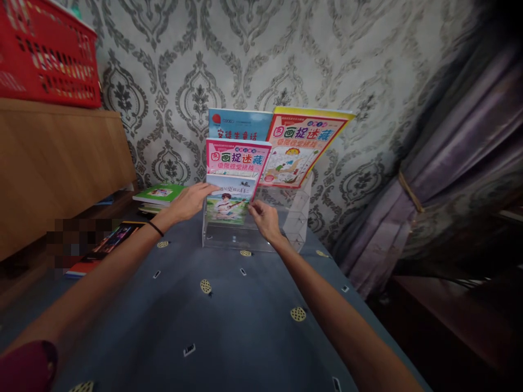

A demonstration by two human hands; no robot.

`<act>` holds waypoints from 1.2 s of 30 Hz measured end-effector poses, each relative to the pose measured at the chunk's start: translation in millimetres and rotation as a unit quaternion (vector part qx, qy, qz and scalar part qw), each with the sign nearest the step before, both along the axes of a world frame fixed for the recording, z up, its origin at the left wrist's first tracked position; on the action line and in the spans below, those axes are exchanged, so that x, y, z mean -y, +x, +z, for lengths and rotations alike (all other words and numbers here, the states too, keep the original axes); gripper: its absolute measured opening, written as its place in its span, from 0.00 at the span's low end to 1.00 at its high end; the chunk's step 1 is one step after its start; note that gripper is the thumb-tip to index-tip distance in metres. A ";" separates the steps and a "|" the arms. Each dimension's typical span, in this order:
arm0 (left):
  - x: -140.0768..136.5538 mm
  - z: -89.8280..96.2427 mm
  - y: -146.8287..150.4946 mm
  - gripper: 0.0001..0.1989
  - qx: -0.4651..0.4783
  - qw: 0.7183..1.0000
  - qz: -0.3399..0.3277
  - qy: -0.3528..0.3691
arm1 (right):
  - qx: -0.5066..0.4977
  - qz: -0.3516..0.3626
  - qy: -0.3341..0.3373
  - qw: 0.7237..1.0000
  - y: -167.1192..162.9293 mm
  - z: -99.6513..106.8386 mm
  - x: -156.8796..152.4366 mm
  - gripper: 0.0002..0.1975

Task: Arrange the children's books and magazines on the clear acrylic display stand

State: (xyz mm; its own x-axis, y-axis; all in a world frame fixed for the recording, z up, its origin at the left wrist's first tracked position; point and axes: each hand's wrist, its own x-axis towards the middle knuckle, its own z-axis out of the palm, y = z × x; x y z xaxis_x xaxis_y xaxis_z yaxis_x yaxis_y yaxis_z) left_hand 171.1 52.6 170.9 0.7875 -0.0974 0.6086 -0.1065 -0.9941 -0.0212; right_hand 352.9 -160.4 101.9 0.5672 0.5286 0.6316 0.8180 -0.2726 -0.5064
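A small picture-covered book [225,208], showing a seated figure playing a guitar, stands upright in the front tier of a clear acrylic display rack [232,238]. My left hand [192,200] grips its upper left edge, with the fingertips over the cover. At its right edge my right hand [265,219] has the fingers curled in a pinch on the side of the cover. Behind the small book stands a pink-bordered picture book [239,155], and behind that a blue book [241,124]. To their right a red and yellow picture book [300,149] leans in the rack.
A green book [159,192] tops a stack left of the rack. Nearer lies a dark-covered book [118,239]. The dark blue patterned cloth [245,321] covers the surface. A red basket [49,60] sits on a wooden cabinet [61,169]. A tied curtain [392,207] hangs right.
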 end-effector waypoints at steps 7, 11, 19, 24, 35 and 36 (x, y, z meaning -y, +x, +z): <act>3.5 0.8 -4.9 0.26 -0.006 1.000 -0.014 0.003 | -0.002 0.007 0.005 1.000 -2.5 0.0 2.4 0.13; 4.0 -1.0 -7.1 0.25 -0.006 1.000 -0.006 0.011 | -0.003 0.017 0.007 1.000 -4.0 -0.8 4.1 0.13; 7.0 -4.4 -11.4 0.22 -0.009 1.000 0.002 0.017 | -0.003 0.027 0.012 1.000 -6.4 -2.9 6.5 0.11; 9.1 -6.6 -13.9 0.22 -0.011 1.000 0.004 0.018 | 0.000 0.027 0.011 1.000 -8.7 -2.9 9.0 0.11; 11.7 -10.5 -19.3 0.22 -0.008 1.000 -0.001 0.024 | -0.001 0.027 0.011 1.000 -10.6 -5.2 11.4 0.11; 11.7 -11.4 -19.6 0.22 -0.006 1.000 -0.004 0.024 | -0.002 0.026 0.012 1.000 -10.8 -5.6 11.8 0.11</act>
State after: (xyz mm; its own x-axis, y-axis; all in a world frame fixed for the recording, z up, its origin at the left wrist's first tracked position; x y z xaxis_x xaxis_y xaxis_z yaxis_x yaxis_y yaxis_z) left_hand 151.5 40.9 159.6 0.7941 -0.1334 0.5930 -0.1156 -0.9910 -0.0680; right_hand 342.0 -172.1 96.3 0.5409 0.5431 0.6422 0.8293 -0.2172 -0.5148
